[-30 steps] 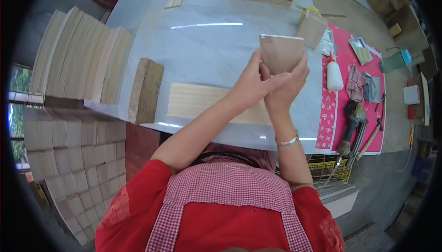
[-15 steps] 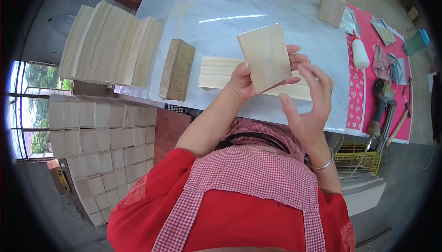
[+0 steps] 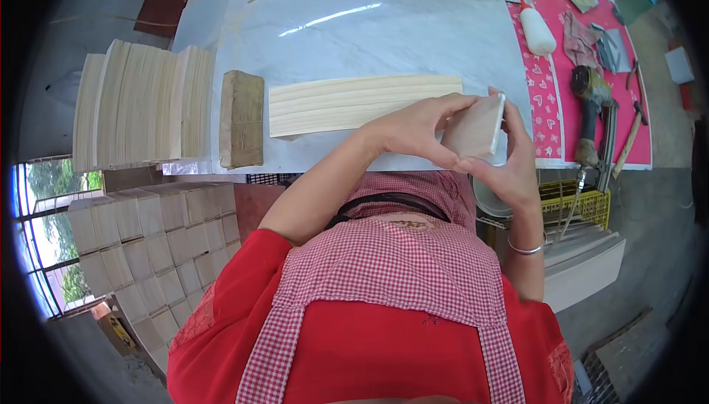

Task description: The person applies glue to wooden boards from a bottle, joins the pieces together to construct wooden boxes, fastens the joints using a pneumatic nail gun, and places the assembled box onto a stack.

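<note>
Both hands hold a small rectangular wooden board (image 3: 473,128), tilted up above the front edge of the table. My left hand (image 3: 417,129) is closed on its left side, fingers behind and thumb at the near edge. On the other side, my right hand (image 3: 515,159) grips the right edge and near corner. Some fingertips are hidden behind the board. Beneath and left of the hands, a long pale plank (image 3: 354,100) lies flat on the table. A brown wrapped block (image 3: 242,119) lies just left of the plank.
Tall stacks of thin boards (image 3: 140,105) stand at the table's left. On the pink cloth (image 3: 543,101) at right are a white glue bottle (image 3: 537,31), a nail gun (image 3: 588,120) and a hammer (image 3: 630,138). Stacked wooden pieces (image 3: 159,238) sit below left; a yellow crate (image 3: 576,204) below right.
The board has moved right and towards me and turned more edge-on. My right hand, apart from it before, now grips it too. The camera view has shifted.
</note>
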`<state>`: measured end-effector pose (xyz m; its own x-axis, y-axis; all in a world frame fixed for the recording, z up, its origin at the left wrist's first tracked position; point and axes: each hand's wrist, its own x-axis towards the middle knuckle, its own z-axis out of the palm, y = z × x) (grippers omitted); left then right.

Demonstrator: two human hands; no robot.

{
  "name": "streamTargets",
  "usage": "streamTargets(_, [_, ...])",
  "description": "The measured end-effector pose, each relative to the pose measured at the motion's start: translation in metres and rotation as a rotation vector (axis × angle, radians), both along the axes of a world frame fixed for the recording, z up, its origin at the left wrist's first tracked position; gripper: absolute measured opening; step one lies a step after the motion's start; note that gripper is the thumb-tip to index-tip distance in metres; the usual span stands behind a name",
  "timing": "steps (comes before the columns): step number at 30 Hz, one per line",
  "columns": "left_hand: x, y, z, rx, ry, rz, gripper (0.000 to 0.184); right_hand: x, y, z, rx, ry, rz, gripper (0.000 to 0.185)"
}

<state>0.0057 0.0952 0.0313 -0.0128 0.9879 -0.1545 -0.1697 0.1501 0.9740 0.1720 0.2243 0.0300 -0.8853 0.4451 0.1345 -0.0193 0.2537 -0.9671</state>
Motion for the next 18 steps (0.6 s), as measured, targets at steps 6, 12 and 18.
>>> streamTargets(6, [0.0,0.015,-0.006,-0.034,0.351,0.045,0.109,0.03,0.022,-0.007,-0.058,0.037,-0.046,0.103])
streamTargets(12, [-0.014,0.035,-0.026,-0.101,1.483,0.147,0.095,0.032,0.043,-0.013,0.148,-0.066,-0.039,0.102])
streamTargets(18, [-0.011,0.038,-0.022,-0.256,1.448,0.115,0.087,0.005,0.038,-0.02,0.108,-0.097,0.05,0.101])
